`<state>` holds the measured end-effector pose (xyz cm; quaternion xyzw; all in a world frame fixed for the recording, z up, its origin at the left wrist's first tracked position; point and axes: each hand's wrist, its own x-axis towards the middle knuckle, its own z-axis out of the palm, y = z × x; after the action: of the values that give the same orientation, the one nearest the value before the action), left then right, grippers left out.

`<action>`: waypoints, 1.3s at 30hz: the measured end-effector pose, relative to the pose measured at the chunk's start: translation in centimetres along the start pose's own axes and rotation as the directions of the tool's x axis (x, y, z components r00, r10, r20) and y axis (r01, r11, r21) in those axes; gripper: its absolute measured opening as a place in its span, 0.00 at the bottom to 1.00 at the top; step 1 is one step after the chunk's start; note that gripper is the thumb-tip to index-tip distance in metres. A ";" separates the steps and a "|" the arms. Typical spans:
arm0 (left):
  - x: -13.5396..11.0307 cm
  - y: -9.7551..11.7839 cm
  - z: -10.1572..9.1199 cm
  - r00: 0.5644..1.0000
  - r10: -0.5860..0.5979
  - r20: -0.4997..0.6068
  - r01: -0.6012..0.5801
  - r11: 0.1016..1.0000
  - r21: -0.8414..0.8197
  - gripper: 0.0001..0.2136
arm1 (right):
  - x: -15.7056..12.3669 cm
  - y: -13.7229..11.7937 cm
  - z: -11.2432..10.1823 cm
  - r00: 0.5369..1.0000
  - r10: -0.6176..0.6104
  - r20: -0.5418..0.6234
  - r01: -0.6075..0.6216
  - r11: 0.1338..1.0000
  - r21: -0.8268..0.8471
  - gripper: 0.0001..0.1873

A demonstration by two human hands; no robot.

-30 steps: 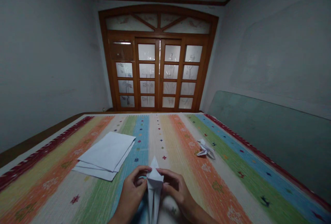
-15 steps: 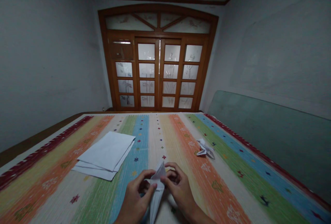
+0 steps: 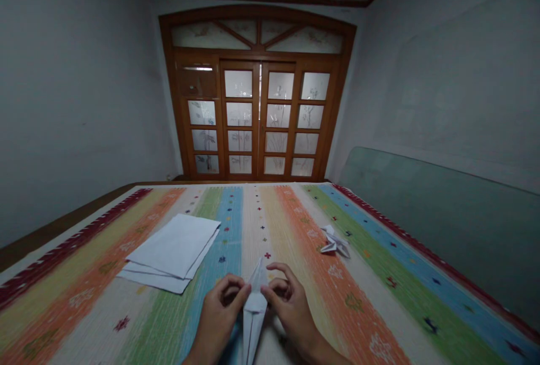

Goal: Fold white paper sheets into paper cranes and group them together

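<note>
A long, narrow piece of folded white paper [image 3: 254,311] with a pointed far tip lies between my hands at the near middle of the table. My left hand [image 3: 221,309] pinches its left edge between thumb and forefinger. On the opposite edge, the thumb and fingers of my right hand [image 3: 289,303] are closed, with the forefinger arched above. A crease runs down the near half of the paper, and a fold crosses it around the middle. Its near end leaves the bottom of the view.
To the left lies a stack of white paper sheets [image 3: 172,247]. A small folded paper figure [image 3: 335,242] sits on the right. The striped tablecloth [image 3: 354,297] covers the table, and a pale green panel [image 3: 422,207] stands along the right side. Wooden glazed doors [image 3: 257,117] are behind.
The folded paper has turned flatter and straighter, its near fold now facing me. My left hand has shifted slightly left and its thumb has moved up to the paper's edge.
</note>
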<state>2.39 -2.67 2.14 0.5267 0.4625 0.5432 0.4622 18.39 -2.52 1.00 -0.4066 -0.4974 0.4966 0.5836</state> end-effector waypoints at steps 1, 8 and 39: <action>-0.1 0.0 0.0 1.000 -0.011 0.004 0.011 1.000 -0.015 0.19 | 0.0 0.0 0.0 1.000 -0.008 -0.014 0.008 1.000 -0.005 0.25; -0.4 -0.7 -0.1 0.994 -0.018 0.104 0.025 0.998 -0.065 0.20 | 0.0 0.3 -0.1 0.992 -0.089 -0.094 0.084 0.995 -0.051 0.19; -0.4 -0.7 0.1 0.987 0.013 0.161 0.012 0.988 -0.152 0.18 | 0.0 0.2 0.0 0.998 0.061 0.029 -0.063 0.995 0.073 0.24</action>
<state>2.51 -2.91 1.39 0.5323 0.3806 0.5324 0.5370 18.40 -2.52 0.85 -0.3933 -0.4739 0.5378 0.5758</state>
